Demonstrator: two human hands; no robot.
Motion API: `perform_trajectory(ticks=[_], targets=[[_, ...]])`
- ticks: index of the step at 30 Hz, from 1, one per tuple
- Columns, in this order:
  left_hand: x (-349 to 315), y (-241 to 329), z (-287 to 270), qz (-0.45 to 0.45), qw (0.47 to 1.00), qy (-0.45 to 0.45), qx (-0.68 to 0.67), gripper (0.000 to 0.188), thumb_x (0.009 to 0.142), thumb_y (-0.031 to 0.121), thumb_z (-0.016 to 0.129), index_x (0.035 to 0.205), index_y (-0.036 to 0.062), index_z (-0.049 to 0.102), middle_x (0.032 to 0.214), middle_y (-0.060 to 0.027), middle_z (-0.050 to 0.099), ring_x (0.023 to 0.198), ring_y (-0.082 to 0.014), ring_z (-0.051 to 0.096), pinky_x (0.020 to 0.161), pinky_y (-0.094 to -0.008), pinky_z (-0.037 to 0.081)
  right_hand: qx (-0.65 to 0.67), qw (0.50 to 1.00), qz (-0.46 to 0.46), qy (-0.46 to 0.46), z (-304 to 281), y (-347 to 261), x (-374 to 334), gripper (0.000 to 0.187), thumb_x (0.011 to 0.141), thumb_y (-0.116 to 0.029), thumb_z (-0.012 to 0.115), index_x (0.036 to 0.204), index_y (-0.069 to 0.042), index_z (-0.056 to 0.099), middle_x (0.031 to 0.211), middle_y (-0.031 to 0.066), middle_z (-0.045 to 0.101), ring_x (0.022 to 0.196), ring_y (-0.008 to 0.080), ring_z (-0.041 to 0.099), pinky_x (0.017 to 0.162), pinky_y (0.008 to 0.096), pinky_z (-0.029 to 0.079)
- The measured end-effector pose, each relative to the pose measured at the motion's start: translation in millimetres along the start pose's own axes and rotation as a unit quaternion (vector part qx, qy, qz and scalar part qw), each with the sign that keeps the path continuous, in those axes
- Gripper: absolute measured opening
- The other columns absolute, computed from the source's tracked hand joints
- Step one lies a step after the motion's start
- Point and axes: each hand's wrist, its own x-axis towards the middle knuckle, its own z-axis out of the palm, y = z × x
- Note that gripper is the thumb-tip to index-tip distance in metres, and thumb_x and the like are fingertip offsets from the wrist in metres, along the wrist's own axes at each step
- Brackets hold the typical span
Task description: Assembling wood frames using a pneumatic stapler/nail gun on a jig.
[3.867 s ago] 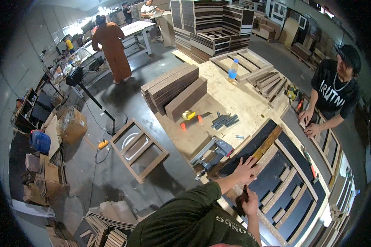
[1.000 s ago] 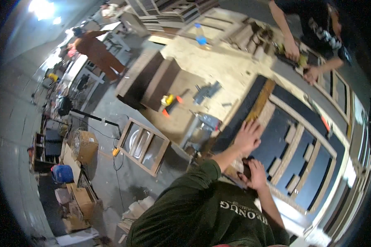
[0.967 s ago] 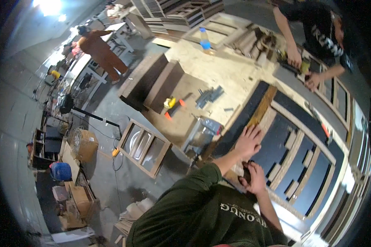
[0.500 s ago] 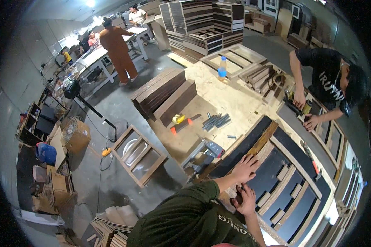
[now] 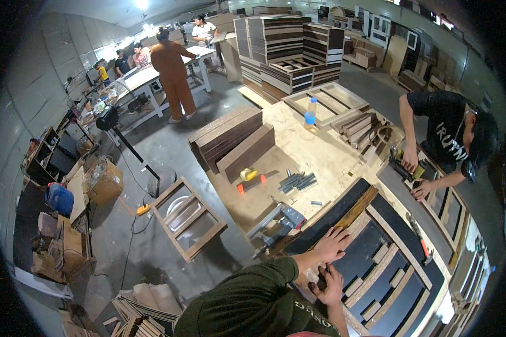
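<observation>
A wooden frame with pale edge strips, slats and small blocks point(image 5: 376, 247) lies over a dark panel point(image 5: 365, 231) on the workbench, close to me. My left hand point(image 5: 333, 245) rests on the near left end of the frame, fingers stretched out and flat. Just below it is my right hand point(image 5: 328, 286), at the frame's near edge, with thumb and fingers apart and dark marks or shadow at the fingertips. Neither hand visibly holds anything. Left of the frame lies a grey and red nail gun point(image 5: 289, 216). A hammer with a red-orange handle point(image 5: 423, 241) sits on the panel's far right side.
Across the bench, a co-worker point(image 5: 447, 132) bends over another frame with a tool. Metal strips point(image 5: 298, 182), a yellow tape measure point(image 5: 247, 174), an orange-ended saw-like tool point(image 5: 252, 182), a bottle point(image 5: 310, 112) and stacked boards point(image 5: 225, 135) occupy the bench. A frame point(image 5: 189, 219) stands left of it.
The whole view has tilted slightly, so the scene sits lower. My hands stay on the frame, the right one slightly nearer me. The co-worker's hands remain at the tool.
</observation>
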Motion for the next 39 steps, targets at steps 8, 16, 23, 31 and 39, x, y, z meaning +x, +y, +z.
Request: perform_trajectory(ticks=[8, 16, 23, 31, 39], targets=[[1, 0, -2, -0.004, 1.000, -0.017, -0.011, 0.062, 0.082, 0.034, 0.059, 0.136, 0.0111, 0.038, 0.143, -0.0134, 0.032, 0.134, -0.0347, 0.027, 0.110, -0.0506, 0.018, 0.006, 1.000, 0.001, 0.015, 0, 0, 1, 0.057, 0.061, -0.033, 0.071, 0.112, -0.008, 0.063, 0.123, 0.0194, 0.052, 0.107, 0.0376, 0.050, 0.095, 0.0454, 0.037], [0, 1, -1, -0.003, 1.000, -0.016, -0.009, 0.064, 0.082, 0.034, 0.059, 0.138, 0.0114, 0.037, 0.143, -0.0132, 0.032, 0.134, -0.0346, 0.027, 0.111, -0.0507, 0.017, 0.003, 1.000, 0.011, 0.005, -2, -1, 0, 0.056, 0.063, -0.033, 0.071, 0.112, -0.008, 0.063, 0.124, 0.0193, 0.052, 0.109, 0.0371, 0.050, 0.094, 0.0453, 0.038], [5, 6, -18, -0.024, 0.996, -0.083, 0.003, 0.063, 0.085, 0.036, 0.058, 0.139, 0.0116, 0.036, 0.148, -0.0121, 0.026, 0.136, -0.0330, 0.024, 0.112, -0.0505, 0.018, 0.000, 1.000, 0.021, 0.005, -6, -8, 4, 0.056, 0.063, -0.035, 0.071, 0.112, -0.008, 0.063, 0.124, 0.0188, 0.052, 0.109, 0.0370, 0.050, 0.095, 0.0452, 0.037], [2, 4, -14, -0.018, 0.998, -0.066, 0.008, 0.061, 0.086, 0.039, 0.056, 0.137, 0.0115, 0.038, 0.148, -0.0123, 0.026, 0.136, -0.0330, 0.025, 0.112, -0.0504, 0.018, 0.003, 1.000, 0.021, 0.009, -3, -9, 3, 0.056, 0.063, -0.034, 0.072, 0.111, -0.008, 0.063, 0.123, 0.0182, 0.052, 0.108, 0.0370, 0.050, 0.095, 0.0450, 0.037], [-65, 34, -76, -0.023, 0.987, -0.050, -0.152, 0.053, 0.093, 0.039, 0.047, 0.136, 0.0073, 0.041, 0.144, -0.0176, 0.032, 0.131, -0.0365, 0.033, 0.107, -0.0476, 0.027, 0.038, 0.995, 0.079, -0.053, -7, -3, 1, 0.058, 0.059, -0.034, 0.070, 0.112, -0.011, 0.062, 0.127, 0.0154, 0.051, 0.113, 0.0354, 0.049, 0.096, 0.0470, 0.036]])
